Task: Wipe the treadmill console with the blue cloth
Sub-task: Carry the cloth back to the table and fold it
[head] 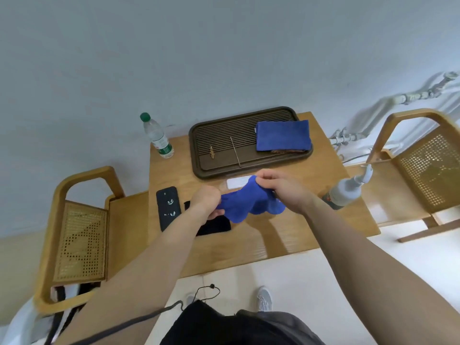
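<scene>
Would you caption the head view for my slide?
Left hand and right hand hold a blue cloth above a wooden table.

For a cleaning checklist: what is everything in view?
blue cloth: 1, blue, held over the table
folded cloth: 1, blue, on the tray's right end
tray: 1, dark brown, back of the table
table: 1, wooden, against the wall
water bottle: 1, clear, green cap, table's far left corner
spray bottle: 1, whitish, table's right side
phone: 1, black, table's left side
dark flat item: 1, black, beside the phone
white slab: 1, white, before the tray
chairs: 2, wooden with cane, either side of table
left-hand grip: 1, on blue cloth
right-hand grip: 1, on blue cloth
</scene>
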`<move>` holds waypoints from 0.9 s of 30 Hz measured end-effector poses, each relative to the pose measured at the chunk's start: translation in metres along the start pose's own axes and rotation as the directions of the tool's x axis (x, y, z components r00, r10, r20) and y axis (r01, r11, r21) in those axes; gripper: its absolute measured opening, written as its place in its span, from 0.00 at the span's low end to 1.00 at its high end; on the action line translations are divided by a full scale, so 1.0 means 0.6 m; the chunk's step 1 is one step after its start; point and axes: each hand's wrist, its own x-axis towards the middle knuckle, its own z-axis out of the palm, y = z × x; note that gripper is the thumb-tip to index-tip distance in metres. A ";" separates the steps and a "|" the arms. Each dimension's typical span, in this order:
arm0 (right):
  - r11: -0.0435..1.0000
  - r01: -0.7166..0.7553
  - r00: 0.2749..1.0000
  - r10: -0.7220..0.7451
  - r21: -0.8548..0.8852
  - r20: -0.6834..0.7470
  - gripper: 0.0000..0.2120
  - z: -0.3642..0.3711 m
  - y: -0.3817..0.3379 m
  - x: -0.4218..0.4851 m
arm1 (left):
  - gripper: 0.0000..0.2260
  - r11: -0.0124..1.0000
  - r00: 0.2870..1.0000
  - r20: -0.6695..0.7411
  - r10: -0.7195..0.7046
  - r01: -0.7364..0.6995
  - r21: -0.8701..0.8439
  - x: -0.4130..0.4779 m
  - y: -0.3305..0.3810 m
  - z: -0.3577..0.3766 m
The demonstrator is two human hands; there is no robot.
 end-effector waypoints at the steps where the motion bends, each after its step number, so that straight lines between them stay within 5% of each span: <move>1: 1.000 0.014 1.000 -0.015 0.008 0.021 0.14 -0.003 0.001 0.004 | 0.06 0.996 0.999 0.015 -0.043 0.044 -0.078 -0.003 0.003 0.003; 4: 0.997 0.033 0.998 -0.037 0.065 0.051 0.10 -0.014 0.004 0.019 | 0.04 0.984 0.991 0.134 0.016 0.008 -0.177 -0.006 0.013 0.012; 8: 0.996 0.011 0.995 -0.020 0.087 0.098 0.07 -0.031 0.003 0.039 | 0.05 0.994 0.976 0.195 0.093 -0.079 -0.074 -0.005 0.023 0.018; 27: 0.987 0.096 0.994 -0.101 -0.128 -0.034 0.10 -0.071 -0.030 0.083 | 0.14 0.965 0.961 0.275 -0.029 0.099 -0.241 -0.014 0.064 -0.005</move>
